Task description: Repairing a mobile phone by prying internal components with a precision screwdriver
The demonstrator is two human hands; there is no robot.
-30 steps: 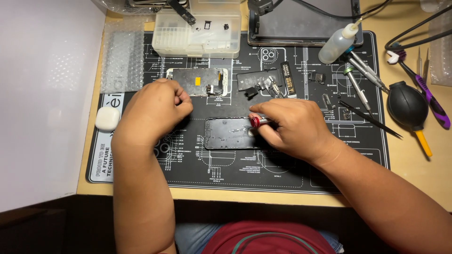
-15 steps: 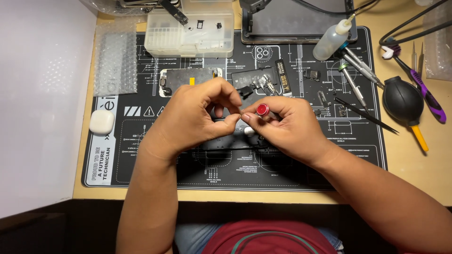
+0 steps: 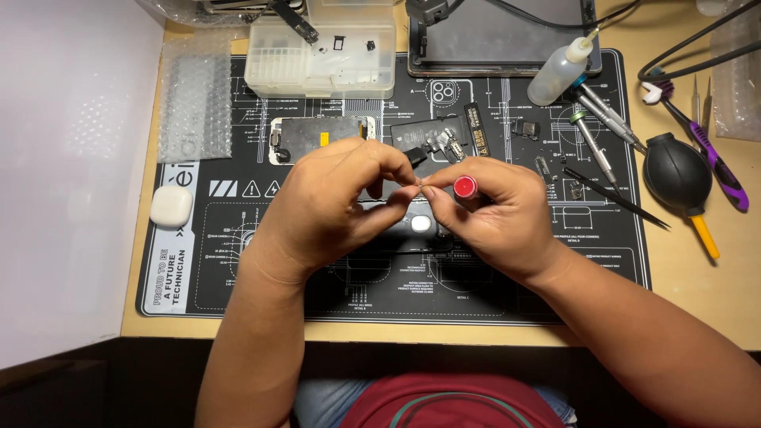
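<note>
The red-capped screwdriver (image 3: 464, 187) sits in the right hand (image 3: 495, 218), fingers wrapped shut around its shaft with the red end cap facing up; its tip, hidden between the fingertips, points toward nine o'clock, where the left hand (image 3: 333, 202) meets it. It looks light, stiff and thin, best gripped along the shaft with a finger on the cap. The left hand's thumb and forefinger are pinched together at that tip on something too small to make out, probably a tiny screw, which would be slippery and easy to drop. Both hands hover knuckles-up, wrists angled in from six o'clock, over a dark phone part (image 3: 420, 230) lying on the black repair mat (image 3: 555, 261). At twelve o'clock lie an opened phone frame (image 3: 317, 139) and a clear parts box (image 3: 321, 55); at three o'clock a black dust blower (image 3: 676, 176) rests on the desk (image 3: 697, 293).
</note>
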